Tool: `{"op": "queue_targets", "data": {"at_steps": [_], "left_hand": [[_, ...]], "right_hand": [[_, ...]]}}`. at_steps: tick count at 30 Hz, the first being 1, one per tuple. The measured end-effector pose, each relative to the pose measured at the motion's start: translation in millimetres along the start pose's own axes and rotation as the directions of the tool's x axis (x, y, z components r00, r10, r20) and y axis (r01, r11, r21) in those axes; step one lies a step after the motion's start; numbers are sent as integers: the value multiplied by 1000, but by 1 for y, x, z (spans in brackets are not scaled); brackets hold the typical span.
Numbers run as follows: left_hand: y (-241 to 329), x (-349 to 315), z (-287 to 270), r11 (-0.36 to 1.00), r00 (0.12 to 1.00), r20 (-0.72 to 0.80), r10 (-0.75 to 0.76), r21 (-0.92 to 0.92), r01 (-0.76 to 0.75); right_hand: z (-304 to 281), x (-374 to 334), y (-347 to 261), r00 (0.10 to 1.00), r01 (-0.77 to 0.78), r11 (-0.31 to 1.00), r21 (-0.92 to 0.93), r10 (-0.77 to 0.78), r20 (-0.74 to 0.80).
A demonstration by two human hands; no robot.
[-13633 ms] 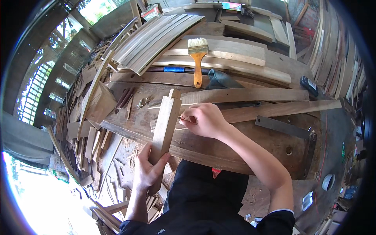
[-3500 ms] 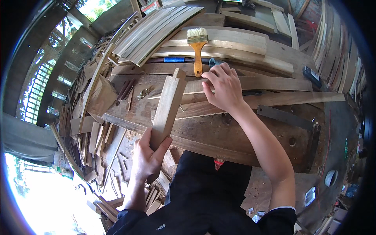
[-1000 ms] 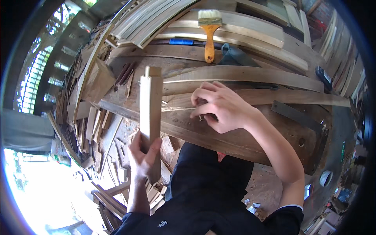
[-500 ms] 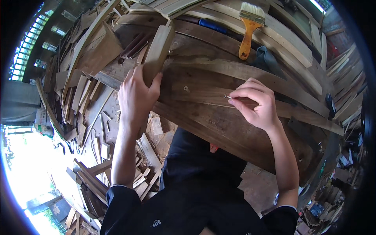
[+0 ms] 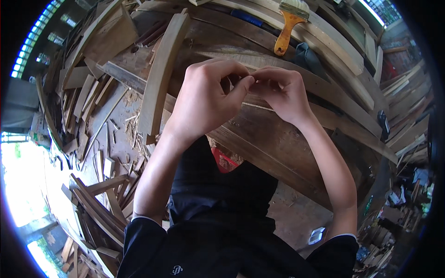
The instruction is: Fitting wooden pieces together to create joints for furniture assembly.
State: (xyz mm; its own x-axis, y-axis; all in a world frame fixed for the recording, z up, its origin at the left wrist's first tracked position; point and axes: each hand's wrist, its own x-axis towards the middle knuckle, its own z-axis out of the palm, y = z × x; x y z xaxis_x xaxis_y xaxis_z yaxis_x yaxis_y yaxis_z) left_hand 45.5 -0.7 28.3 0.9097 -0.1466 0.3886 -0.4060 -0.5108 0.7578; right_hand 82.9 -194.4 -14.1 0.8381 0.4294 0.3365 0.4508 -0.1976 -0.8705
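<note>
My left hand (image 5: 204, 99) and my right hand (image 5: 280, 90) meet fingertip to fingertip above the dark wooden workbench (image 5: 278, 139). Both have thumb and forefinger pinched at the same spot. My right fingers seem to nip a small thin piece, which is mostly hidden between the fingers. A long, slightly curved wooden slat (image 5: 160, 78) lies free on the bench just left of my left hand, its near end jutting over the bench edge.
A paintbrush with an orange handle (image 5: 287, 23) lies at the far side, with a dark grey bundle (image 5: 306, 55) beside it and a blue marker (image 5: 245, 17). Long planks (image 5: 347, 55) cross the bench to the right. Scrap wood (image 5: 97, 199) litters the floor at left.
My left hand has let go of the slat, which now rests on the bench, and has moved right to join my right hand. The right hand has risen slightly toward it.
</note>
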Motion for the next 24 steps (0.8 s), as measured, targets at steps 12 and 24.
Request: {"op": "queue_targets", "data": {"at_steps": [12,24], "left_hand": [[-27,-8,37,974,995,-51,-90,-211,77],[-36,-16,44,973,980,-185,74,-204,-112]], "right_hand": [[-4,-3,8,999,27,999,-44,-28,-27],[-6,-4,-6,998,-35,992,-117,41,43]]}}
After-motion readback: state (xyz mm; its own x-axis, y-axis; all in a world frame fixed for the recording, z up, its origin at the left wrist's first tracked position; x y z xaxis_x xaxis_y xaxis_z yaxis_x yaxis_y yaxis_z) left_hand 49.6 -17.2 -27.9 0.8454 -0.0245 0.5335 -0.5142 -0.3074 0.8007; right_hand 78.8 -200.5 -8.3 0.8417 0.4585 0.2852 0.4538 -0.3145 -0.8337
